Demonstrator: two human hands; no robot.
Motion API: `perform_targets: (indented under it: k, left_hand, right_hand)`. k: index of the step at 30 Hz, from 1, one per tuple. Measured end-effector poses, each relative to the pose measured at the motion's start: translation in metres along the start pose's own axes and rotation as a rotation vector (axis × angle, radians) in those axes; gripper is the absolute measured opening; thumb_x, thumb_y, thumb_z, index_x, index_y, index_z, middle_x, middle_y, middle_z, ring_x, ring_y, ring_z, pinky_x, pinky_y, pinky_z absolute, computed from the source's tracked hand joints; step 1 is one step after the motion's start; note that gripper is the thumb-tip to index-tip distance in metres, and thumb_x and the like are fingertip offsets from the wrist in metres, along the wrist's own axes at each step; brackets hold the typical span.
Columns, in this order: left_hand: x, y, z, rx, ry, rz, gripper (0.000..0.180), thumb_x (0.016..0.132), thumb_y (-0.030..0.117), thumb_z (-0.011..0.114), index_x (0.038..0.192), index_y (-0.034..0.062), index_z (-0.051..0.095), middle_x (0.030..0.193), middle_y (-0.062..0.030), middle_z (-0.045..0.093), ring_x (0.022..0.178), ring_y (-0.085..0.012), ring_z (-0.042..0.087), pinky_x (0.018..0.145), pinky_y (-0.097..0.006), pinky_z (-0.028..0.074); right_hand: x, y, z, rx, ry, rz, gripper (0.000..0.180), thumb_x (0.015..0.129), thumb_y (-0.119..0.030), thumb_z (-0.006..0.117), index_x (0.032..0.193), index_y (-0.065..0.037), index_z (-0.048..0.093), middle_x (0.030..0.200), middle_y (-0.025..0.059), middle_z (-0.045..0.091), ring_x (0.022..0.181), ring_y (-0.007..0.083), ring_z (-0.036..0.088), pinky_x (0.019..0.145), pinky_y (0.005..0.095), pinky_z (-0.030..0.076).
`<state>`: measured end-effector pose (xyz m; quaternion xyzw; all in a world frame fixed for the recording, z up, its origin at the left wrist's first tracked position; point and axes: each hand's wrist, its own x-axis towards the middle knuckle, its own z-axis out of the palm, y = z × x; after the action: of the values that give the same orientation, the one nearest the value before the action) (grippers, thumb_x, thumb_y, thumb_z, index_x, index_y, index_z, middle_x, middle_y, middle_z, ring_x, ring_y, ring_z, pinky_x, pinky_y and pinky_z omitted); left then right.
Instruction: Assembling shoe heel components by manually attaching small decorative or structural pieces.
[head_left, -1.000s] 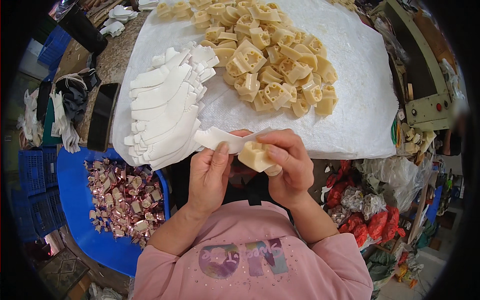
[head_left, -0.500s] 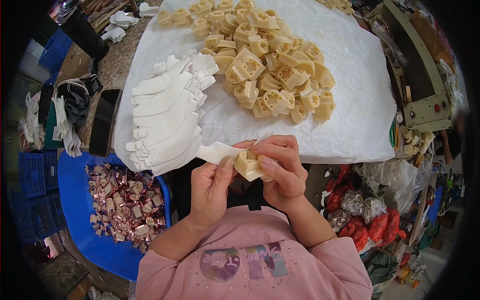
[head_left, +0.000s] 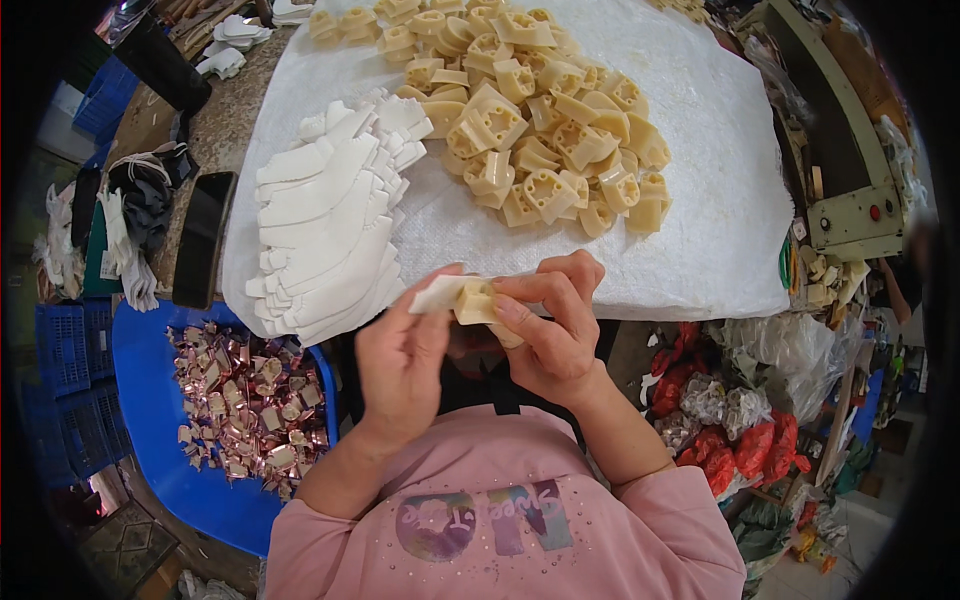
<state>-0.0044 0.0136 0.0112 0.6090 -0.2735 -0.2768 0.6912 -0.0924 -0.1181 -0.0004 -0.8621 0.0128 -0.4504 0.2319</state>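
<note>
One cream moulded piece [head_left: 474, 304] is pinched between the thumb and fingers of the right-hand grip [head_left: 553, 330], just off the near edge of the desk [head_left: 236, 128]. A white strip [head_left: 436, 295] is placed against that piece, at the fingers of the left-hand grip [head_left: 400, 355]; this grip is blurred, and whether it is closed on the strip cannot be told.

Ahead and left of the left-hand grip, an overlapping stack of white curved pieces [head_left: 325, 225] is spread on a white woven sheet [head_left: 715, 150]. Beyond both grips, a heap of cream moulded pieces [head_left: 550, 115] is piled on the same sheet. Farther left, a black phone [head_left: 206, 240] is laid on the desk. Behind it, nearer the body, shiny pinkish pieces [head_left: 250, 405] are held in a blue tub [head_left: 205, 500]. Well right of the right-hand grip, red plastic bags [head_left: 755, 447] are bunched.
</note>
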Motion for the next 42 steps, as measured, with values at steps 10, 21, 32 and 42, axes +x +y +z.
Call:
perform_targets:
  k: [10, 21, 32, 42]
  left_hand:
    - [0.003, -0.001, -0.007, 0.286, 0.016, 0.172, 0.017, 0.090, 0.005, 0.054, 0.100, -0.0061, 0.062, 0.081, -0.0095, 0.063, 0.070, -0.0123, 0.056, 0.063, -0.023, 0.044]
    - [0.003, -0.008, -0.008, 0.245, -0.032, 0.214, 0.016, 0.089, 0.008, 0.057, 0.097, -0.0042, 0.063, 0.086, -0.0083, 0.058, 0.075, -0.0156, 0.053, 0.068, -0.025, 0.043]
    - [0.016, -0.012, -0.004, 0.425, -0.109, 0.594, 0.016, 0.081, 0.012, 0.067, 0.074, 0.0016, 0.057, 0.062, -0.0063, 0.050, 0.053, -0.0198, 0.044, 0.047, -0.028, 0.035]
    - [0.012, -0.007, -0.003, 0.360, -0.090, 0.505, 0.010, 0.071, -0.003, 0.068, 0.075, 0.0034, 0.061, 0.068, -0.0060, 0.049, 0.062, -0.0220, 0.047, 0.053, -0.030, 0.038]
  right_hand:
    - [0.022, -0.020, -0.017, -0.249, -0.371, 0.104, 0.024, 0.057, -0.005, 0.064, 0.078, -0.011, 0.057, 0.076, 0.0018, 0.042, 0.080, 0.0217, 0.045, 0.077, 0.0447, 0.024]
    - [0.004, -0.004, -0.010, 0.089, -0.269, 0.204, 0.031, 0.060, 0.001, 0.066, 0.088, -0.009, 0.058, 0.079, 0.0042, 0.046, 0.079, 0.0220, 0.045, 0.075, 0.0394, 0.026]
    - [0.004, -0.006, -0.019, 0.399, -0.413, 0.306, 0.026, 0.063, 0.006, 0.062, 0.086, -0.007, 0.056, 0.080, 0.0053, 0.047, 0.079, 0.0230, 0.045, 0.075, 0.0358, 0.028]
    - [0.002, 0.001, -0.020, 0.246, -0.356, 0.144, 0.035, 0.060, 0.004, 0.067, 0.092, -0.008, 0.059, 0.087, 0.0041, 0.054, 0.080, 0.0221, 0.048, 0.078, 0.0391, 0.029]
